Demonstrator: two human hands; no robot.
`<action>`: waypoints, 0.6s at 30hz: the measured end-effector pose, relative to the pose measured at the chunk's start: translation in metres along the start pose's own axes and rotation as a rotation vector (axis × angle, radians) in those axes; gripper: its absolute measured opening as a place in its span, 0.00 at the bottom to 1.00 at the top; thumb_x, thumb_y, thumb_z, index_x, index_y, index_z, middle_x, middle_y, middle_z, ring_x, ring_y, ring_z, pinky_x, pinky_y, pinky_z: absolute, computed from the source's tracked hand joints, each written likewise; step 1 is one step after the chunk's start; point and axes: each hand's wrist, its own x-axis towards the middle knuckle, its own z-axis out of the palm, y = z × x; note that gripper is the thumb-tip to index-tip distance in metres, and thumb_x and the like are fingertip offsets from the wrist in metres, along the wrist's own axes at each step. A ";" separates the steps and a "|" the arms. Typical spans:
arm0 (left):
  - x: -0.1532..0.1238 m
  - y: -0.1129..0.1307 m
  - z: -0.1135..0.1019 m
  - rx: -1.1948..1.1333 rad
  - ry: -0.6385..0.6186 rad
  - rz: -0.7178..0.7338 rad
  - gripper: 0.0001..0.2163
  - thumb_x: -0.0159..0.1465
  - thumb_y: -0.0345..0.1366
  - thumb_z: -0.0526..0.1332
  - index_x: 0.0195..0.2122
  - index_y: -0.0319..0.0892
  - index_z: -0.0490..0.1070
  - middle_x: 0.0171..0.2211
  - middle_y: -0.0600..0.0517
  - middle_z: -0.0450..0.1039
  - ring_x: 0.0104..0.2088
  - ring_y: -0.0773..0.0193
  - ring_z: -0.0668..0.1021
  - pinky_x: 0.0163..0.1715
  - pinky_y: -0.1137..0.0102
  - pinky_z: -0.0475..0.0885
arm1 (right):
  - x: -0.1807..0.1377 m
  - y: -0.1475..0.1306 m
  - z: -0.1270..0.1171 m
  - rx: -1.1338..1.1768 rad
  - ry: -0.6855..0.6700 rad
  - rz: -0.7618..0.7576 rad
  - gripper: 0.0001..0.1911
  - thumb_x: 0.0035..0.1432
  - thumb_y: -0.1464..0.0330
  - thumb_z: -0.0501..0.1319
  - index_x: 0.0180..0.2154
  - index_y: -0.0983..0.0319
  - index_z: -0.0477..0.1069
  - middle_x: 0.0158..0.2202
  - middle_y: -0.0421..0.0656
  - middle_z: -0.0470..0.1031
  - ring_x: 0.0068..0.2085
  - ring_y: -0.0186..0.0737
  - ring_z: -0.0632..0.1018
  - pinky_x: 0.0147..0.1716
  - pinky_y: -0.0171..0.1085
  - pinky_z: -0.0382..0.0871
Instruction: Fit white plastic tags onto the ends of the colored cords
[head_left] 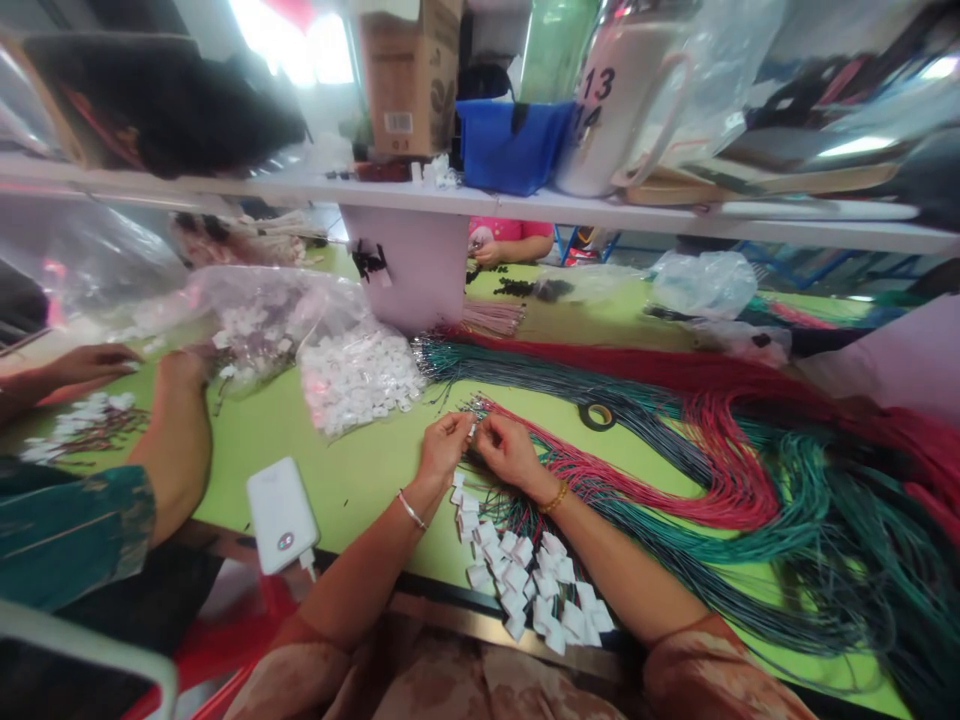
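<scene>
My left hand [444,446] and my right hand [511,455] meet over the green table, fingertips almost touching. A small white piece, probably a plastic connector [472,428], shows at the left fingertips. The right thumb and fingers are pinched together close beside it; what they grip is hidden, with wire ends around. Just behind lie the tips of a bundle of red wires [600,480], which runs off to the right beside green wires [720,545]. Below my hands is a heap of white connectors [517,575] with wires attached, reaching the table's front edge.
A bag of white connectors [360,375] lies left of the wires. A white power bank [282,515] sits near the front edge. Black tape [598,416] lies among the wires. A co-worker's arm [176,440] rests at left. A shelf [300,190] spans the back.
</scene>
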 end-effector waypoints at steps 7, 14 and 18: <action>0.013 0.008 -0.020 0.029 -0.003 -0.140 0.16 0.44 0.44 0.71 0.26 0.36 0.75 0.22 0.52 0.71 0.17 0.75 0.65 0.18 0.76 0.55 | 0.014 0.032 -0.033 -0.367 -0.118 0.104 0.09 0.58 0.65 0.57 0.33 0.62 0.72 0.30 0.44 0.71 0.30 0.37 0.68 0.30 0.34 0.56; 0.014 0.006 -0.022 -0.077 -0.058 -0.226 0.16 0.43 0.41 0.72 0.28 0.35 0.75 0.25 0.50 0.73 0.19 0.75 0.66 0.19 0.77 0.56 | 0.011 0.031 -0.030 -0.651 -0.234 0.062 0.13 0.65 0.66 0.51 0.37 0.62 0.72 0.35 0.46 0.72 0.34 0.38 0.69 0.31 0.35 0.53; 0.013 0.005 -0.022 -0.093 -0.074 -0.214 0.16 0.44 0.42 0.72 0.28 0.35 0.75 0.25 0.50 0.73 0.20 0.75 0.66 0.19 0.77 0.58 | 0.012 0.033 -0.033 -0.725 -0.170 -0.007 0.15 0.66 0.65 0.48 0.37 0.63 0.71 0.36 0.48 0.72 0.36 0.40 0.69 0.32 0.36 0.52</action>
